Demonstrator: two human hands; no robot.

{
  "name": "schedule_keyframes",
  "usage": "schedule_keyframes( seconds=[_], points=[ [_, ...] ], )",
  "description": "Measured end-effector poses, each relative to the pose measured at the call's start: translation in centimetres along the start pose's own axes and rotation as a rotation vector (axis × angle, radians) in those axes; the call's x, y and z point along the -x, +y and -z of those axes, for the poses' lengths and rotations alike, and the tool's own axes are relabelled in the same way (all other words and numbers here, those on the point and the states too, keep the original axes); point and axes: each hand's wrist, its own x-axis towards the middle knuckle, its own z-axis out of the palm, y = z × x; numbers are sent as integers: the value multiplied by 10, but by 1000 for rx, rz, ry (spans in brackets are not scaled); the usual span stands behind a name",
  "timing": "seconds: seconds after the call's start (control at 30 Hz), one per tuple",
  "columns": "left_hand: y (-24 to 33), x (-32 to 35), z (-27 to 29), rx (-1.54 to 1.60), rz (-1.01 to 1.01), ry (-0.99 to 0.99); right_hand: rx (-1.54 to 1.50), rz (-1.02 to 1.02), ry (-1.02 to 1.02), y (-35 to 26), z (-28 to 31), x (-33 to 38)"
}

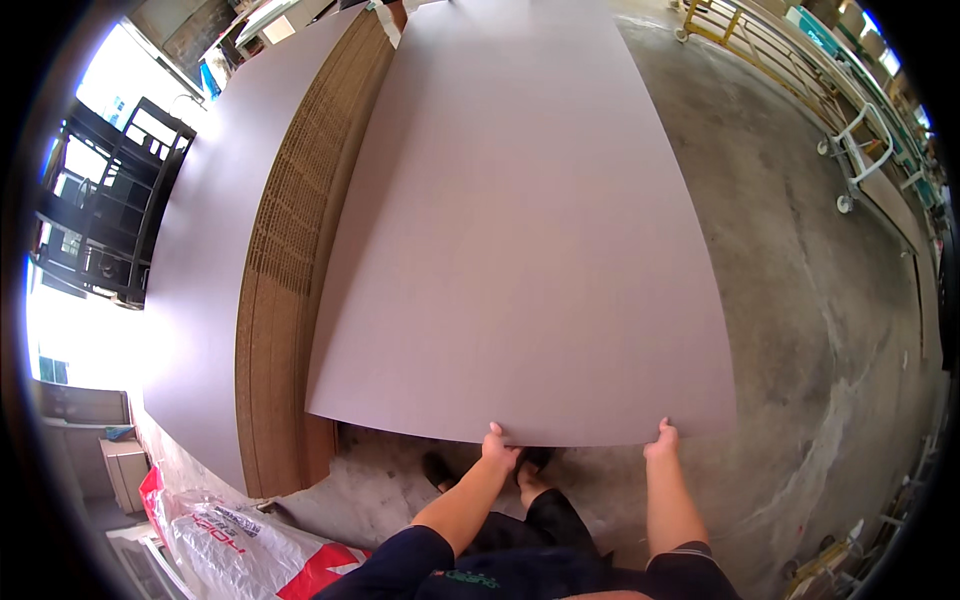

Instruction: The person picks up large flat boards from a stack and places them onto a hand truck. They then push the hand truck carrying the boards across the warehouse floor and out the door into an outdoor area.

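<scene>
A large, flat pinkish-grey board (530,230) stretches away from me. My left hand (498,447) grips its near edge around the middle, thumb on top and fingers hidden underneath. Toward the right corner of that same edge, my right hand (661,440) holds on in the same way. Left of the board stands a tall stack of similar boards (210,240), brown at the edges. At the far end, part of another person's arm or hand (397,15) shows beside the stack.
A white and red plastic sheet (230,550) lies at the lower left. Black metal frames (115,200) stand beyond the stack. Concrete floor (790,300) runs along the right, with a white-handled trolley (865,150) and a yellow rack (740,40) farther back.
</scene>
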Motion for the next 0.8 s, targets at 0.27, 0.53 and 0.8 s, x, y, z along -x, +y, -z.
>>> schedule_keyframes(
  seconds=[0.27, 0.53, 0.8],
  points=[
    [-1, -25, 13, -30, -52, 24, 24, -35, 5, 11, -1, -14],
    [-2, -42, 28, -168, 20, 3, -59, -109, -62, 18, 9, -47],
    [47, -12, 122, -879, 131, -134, -110, -220, -91, 19, 19, -99]
  ],
)
